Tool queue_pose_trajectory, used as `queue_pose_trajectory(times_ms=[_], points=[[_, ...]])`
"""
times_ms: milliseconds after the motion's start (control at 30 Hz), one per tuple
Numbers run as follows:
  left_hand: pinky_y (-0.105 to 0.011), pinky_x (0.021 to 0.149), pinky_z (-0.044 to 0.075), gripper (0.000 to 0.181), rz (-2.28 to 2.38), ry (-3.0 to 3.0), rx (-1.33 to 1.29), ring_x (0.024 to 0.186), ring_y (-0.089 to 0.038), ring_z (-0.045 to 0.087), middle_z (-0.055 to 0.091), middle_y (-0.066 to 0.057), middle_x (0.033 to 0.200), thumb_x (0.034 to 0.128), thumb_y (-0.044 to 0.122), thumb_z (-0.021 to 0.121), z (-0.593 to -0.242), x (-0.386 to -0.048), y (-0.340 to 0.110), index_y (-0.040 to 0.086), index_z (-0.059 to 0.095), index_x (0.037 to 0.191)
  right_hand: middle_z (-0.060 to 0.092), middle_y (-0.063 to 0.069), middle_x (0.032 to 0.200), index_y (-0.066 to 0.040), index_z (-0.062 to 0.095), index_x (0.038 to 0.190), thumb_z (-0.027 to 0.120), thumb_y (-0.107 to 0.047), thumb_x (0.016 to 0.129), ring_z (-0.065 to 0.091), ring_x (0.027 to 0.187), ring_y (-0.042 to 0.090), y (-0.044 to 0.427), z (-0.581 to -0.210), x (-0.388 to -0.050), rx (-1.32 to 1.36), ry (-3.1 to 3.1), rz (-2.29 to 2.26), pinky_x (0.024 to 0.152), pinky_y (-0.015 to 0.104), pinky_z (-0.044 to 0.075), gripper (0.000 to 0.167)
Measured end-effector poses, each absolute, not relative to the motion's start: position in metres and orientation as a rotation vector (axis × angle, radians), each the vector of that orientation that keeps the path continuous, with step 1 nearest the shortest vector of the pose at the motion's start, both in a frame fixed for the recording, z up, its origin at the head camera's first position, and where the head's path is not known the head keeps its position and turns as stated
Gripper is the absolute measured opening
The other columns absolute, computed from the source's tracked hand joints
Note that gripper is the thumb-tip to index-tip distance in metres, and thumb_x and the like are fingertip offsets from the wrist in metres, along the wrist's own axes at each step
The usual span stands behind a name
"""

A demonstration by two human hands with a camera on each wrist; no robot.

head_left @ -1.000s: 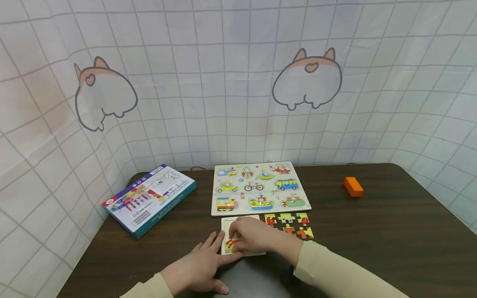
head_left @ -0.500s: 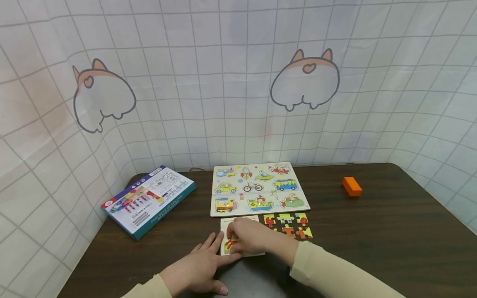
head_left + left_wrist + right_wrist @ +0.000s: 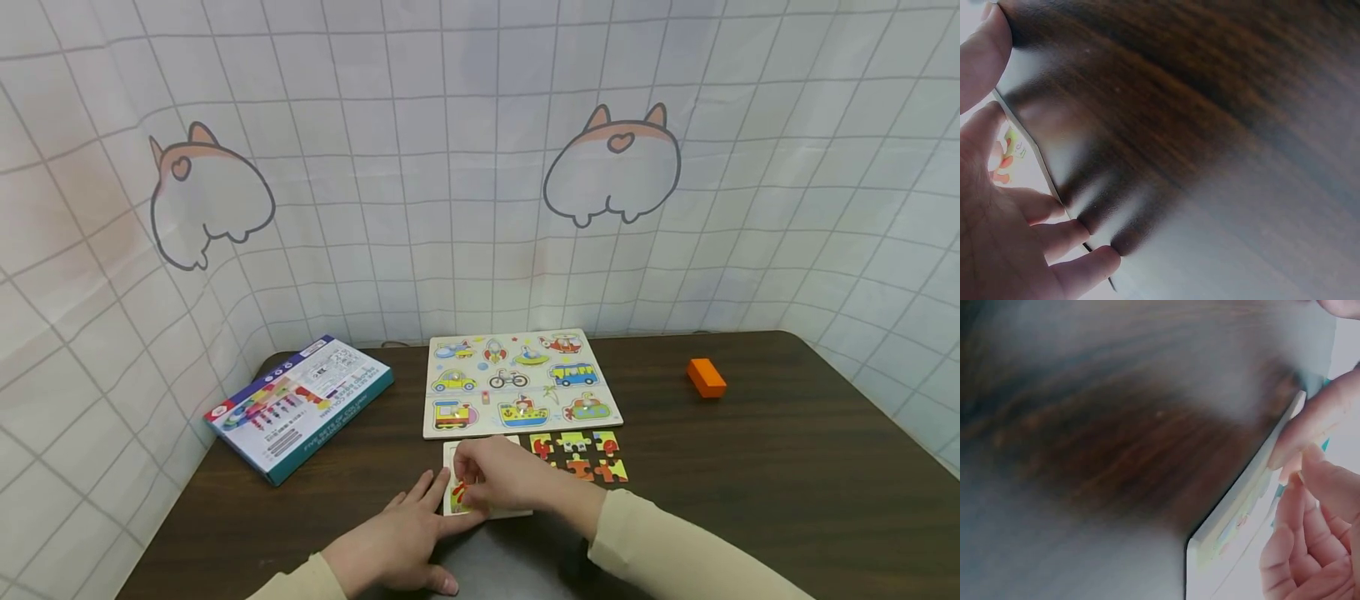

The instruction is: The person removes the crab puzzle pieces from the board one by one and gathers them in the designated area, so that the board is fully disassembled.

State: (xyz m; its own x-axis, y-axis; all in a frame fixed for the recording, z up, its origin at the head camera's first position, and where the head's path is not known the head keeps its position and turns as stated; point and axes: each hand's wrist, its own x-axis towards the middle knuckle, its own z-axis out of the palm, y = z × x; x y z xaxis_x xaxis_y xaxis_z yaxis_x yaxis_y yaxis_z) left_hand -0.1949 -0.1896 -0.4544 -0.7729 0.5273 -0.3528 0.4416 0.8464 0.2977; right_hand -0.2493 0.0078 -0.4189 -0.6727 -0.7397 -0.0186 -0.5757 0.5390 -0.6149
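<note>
A small pale puzzle tray [image 3: 510, 512] lies below the hands, with a green and red puzzle piece [image 3: 457, 497] at its lower left. The left hand [image 3: 401, 537] rests with fingers spread against the tray's left and near edges; in the left wrist view its fingertips touch the tray's rim [image 3: 1047, 175]. Over the tray, the right hand [image 3: 504, 473] has curled fingers and pinches at a piece, which its fingers mostly hide. The right wrist view shows the right hand's [image 3: 1316, 531] thumb and index finger meeting beside the left hand's finger.
Several loose puzzle pieces [image 3: 574, 442] lie right of the tray. Behind it is a large vehicle puzzle board [image 3: 491, 396]. A teal-edged box [image 3: 300, 408] lies at the left, an orange block [image 3: 707, 377] at the right. A grid-patterned curtain [image 3: 480, 208] hangs behind the table.
The head view has shifted slightly. The right hand's fingers have moved a little over the tray's left part; the left hand keeps its place.
</note>
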Motion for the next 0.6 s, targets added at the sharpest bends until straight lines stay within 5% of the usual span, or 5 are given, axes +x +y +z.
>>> queue_pose_trajectory(times_ms=[267,600], points=[[-0.075,0.104,0.037,0.085,0.275,2.618,0.773,0.152,-0.054,0.018,0.013,-0.023,0.17,0.0748,0.072,0.074,-0.479,-0.204,-0.197,0.071,0.026,0.145,0.065,-0.007,0.076,-0.013,0.062,0.088,0.076,-0.007,0.091,0.056,0.067,0.002,0.015,-0.417,-0.251,-1.016,2.4,-1.041,0.064,0.019,0.047,0.015],[-0.072,0.109,0.035,0.086,0.28,2.626,0.687,0.153,-0.052,0.019,0.015,-0.026,0.168,0.0768,0.058,0.082,-0.452,-0.191,-0.187,0.065,0.034,0.148,0.067,-0.005,0.081,-0.012,0.063,0.092,0.076,-0.013,0.093,0.058,0.072,0.007,0.059,-0.402,-0.262,-0.946,2.597,-1.079,0.065,0.023,0.047,0.013]])
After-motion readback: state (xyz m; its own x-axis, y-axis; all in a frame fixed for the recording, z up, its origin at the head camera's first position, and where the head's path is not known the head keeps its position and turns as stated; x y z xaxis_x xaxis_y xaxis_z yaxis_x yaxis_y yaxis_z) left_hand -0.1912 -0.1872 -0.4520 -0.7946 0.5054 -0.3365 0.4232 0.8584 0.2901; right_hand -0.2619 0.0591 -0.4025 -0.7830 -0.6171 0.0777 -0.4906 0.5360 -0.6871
